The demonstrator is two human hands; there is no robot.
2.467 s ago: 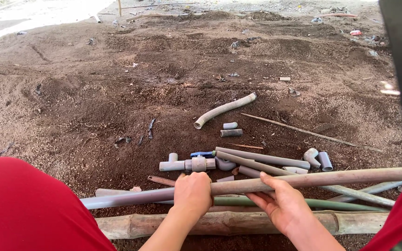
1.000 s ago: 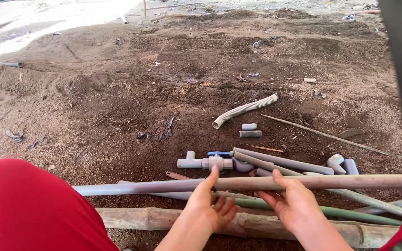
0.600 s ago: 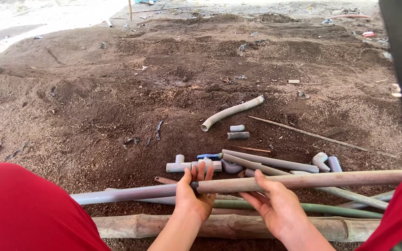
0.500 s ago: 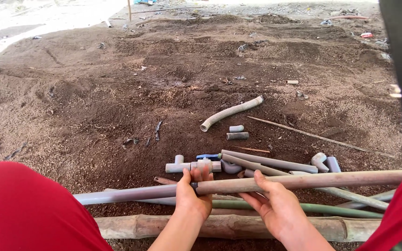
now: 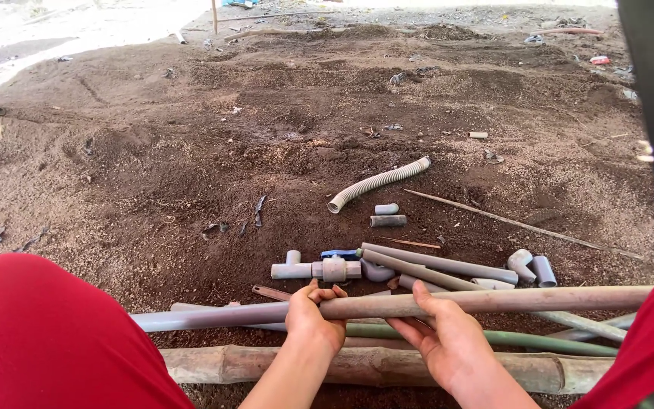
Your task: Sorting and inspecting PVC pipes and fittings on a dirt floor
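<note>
**Two hands on a long pipe over dirt**

Big brown dirt ground (image 5: pixel 191 167) all round, w/ red-clad legs (image 5: pixel 47 333) at the bottom left & right corner. Fat wooden log (image 5: pixel 372 365) lying flat across the bottom, near the knees. Long dusty pipe (image 5: pixel 509 301) held level above the log, running left to right, w/ a greyer end (image 5: pixel 206 316) on the left part. Thin green pipe (image 5: pixel 509 341) lying just under it, between long pipe & log.

Left hand (image 5: pixel 313 322) wrapped round the long pipe about where grey meets brown, fingers curled over the top. Right hand (image 5: pixel 444 342) just beside it, gripping the same pipe from below, thumb on top.

Behind the hands: a pair of grey pipes (image 5: pixel 440 265) lying at a slant, a T-shaped pipe joint w/ a blue-handled valve (image 5: pixel 319 268), a bendy ribbed hose (image 5: pixel 378 182) further off, two short pipe bits (image 5: pixel 387 215) near the hose, & two elbow bits (image 5: pixel 531 266) to the right. Thin stick (image 5: pixel 509 221) on the dirt past them.
</note>
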